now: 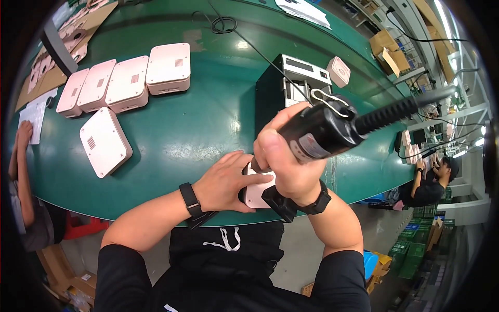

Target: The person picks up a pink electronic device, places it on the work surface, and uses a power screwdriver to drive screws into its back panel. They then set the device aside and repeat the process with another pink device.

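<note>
My right hand point(288, 161) is wrapped round a black electric screwdriver point(314, 135) that has a thick ribbed cable at its upper end. Its lower end points down at a small pale square plastic case point(257, 195) near the table's front edge. Partly behind my right hand and wrist, that case is gripped by my left hand point(223, 179), thumb across the top and fingers along the sides. Whether the bit touches a screw cannot be made out.
Beyond my hands stands a black and silver machine point(270, 86), with a small pale case point(339, 72) behind it. Several larger pale cases point(127, 83) lie at the left on the green table point(208, 119). A person's arms point(23, 156) show far left; another person point(431, 182) works far right.
</note>
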Available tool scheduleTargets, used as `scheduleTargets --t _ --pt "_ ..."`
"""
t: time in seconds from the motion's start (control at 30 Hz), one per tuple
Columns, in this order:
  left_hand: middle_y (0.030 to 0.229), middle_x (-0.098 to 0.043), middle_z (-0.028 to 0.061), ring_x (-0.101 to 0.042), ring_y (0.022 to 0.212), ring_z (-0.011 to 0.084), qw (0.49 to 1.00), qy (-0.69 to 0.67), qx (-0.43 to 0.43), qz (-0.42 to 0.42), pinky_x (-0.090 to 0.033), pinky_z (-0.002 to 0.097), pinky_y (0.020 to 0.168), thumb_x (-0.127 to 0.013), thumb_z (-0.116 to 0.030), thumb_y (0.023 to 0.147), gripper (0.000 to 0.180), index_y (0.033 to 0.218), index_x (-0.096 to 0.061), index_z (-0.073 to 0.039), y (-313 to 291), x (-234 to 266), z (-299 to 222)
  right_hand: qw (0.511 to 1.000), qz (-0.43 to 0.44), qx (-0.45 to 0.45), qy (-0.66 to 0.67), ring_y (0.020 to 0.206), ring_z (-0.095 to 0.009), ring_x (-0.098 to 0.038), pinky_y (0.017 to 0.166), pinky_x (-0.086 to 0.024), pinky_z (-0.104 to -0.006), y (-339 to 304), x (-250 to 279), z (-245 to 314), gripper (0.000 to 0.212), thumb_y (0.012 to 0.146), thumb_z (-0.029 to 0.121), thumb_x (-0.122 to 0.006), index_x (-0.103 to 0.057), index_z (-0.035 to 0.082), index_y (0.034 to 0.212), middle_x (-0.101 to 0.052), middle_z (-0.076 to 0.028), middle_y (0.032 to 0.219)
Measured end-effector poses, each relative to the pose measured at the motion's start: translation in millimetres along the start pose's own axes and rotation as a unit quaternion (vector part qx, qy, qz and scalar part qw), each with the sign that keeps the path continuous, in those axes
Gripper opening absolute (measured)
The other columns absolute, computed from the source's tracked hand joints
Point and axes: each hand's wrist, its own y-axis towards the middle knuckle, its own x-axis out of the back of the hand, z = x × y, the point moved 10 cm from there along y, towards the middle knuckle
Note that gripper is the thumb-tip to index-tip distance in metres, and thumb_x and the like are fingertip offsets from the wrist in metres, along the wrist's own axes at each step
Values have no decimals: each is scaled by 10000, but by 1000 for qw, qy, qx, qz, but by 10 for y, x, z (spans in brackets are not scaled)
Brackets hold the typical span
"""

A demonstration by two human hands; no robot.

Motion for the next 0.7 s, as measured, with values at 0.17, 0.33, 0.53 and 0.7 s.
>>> scheduleTargets --t 0.17,0.33,0.53,0.7 --pt "1207 -517 119 -505 1129 344 999 16 29 8 -396 441 1000 -885 -321 567 740 1257 -629 -236 26 29 20 994 -93 -2 59 468 -156 -479 458 -448 -335 -48 331 136 124 920 116 -518 -469 32 996 -501 -71 619" --pt "1232 -517 141 -506 1156 350 996 57 62 -10 -397 435 1002 -881 -326 579 732 1255 -626 -211 5 97 36 984 -163 51 42 460 -170 -477 472 -440 -348 -47 1003 516 138 945 177 -496 -488 49 994 -494 -63 619" --pt "1258 -514 149 -505 1171 351 996 61 63 -5 -394 438 1007 -881 -326 577 726 1248 -632 -202 14 102 13 979 -187 68 -35 470 -166 -486 481 -435 -344 81 1180 481 139 947 188 -509 -493 50 952 -495 -65 623" --pt "1244 -515 148 -505 1167 354 997 55 54 -2 -394 444 1015 -877 -313 575 728 1252 -631 -208 34 85 21 982 -189 5 -28 479 -164 -492 499 -442 -342 7 1228 327 157 949 203 -519 -492 48 934 -495 -63 625"
